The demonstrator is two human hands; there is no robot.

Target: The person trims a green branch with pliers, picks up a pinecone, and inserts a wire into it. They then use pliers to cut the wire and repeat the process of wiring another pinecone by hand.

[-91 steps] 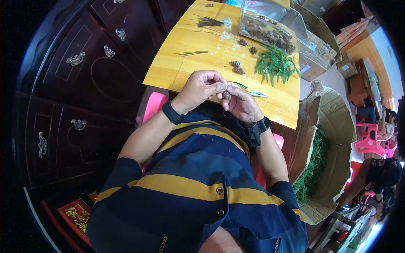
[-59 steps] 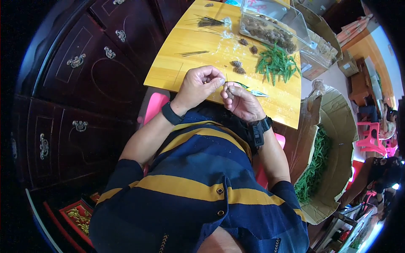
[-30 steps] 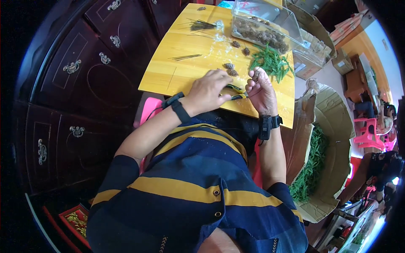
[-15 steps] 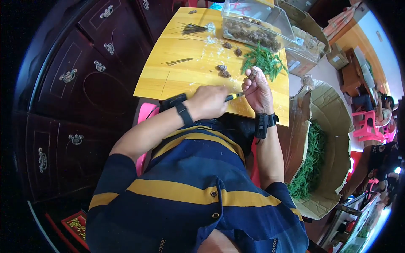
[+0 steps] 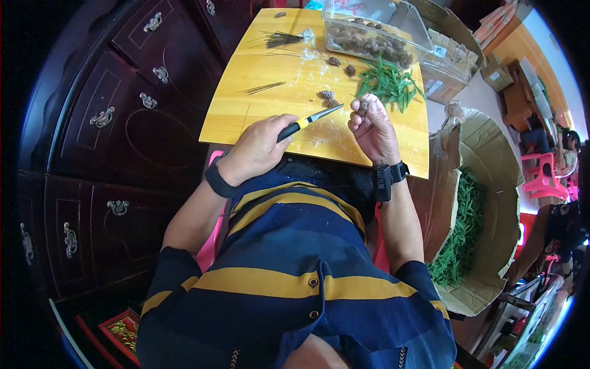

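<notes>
My left hand (image 5: 261,146) is closed on the black and yellow handles of long-nose pliers (image 5: 307,119), whose pointed metal jaws reach over the table edge toward my other hand. A small brown pine cone (image 5: 363,108) is pinched in the fingertips of my right hand (image 5: 377,131), raised over the table's near right part. The tips of the pliers stay a little apart from that cone. Two more pine cones (image 5: 329,98) lie just beyond the pliers' tips. Green leafy sprigs (image 5: 389,85) are heaped behind my right hand.
On the yellow table (image 5: 230,111) lie thin dark wires (image 5: 283,40) in a bundle and a few loose ones. A clear plastic bin (image 5: 419,31) of pine cones stands at the back. Right of me, an open cardboard box (image 5: 491,147) holds greenery; dark drawers (image 5: 123,86) rise at left.
My left hand has drawn back leftward and turned, so the pliers now point up and right with their jaws in view. My right hand still pinches the cone, nearly in place.
</notes>
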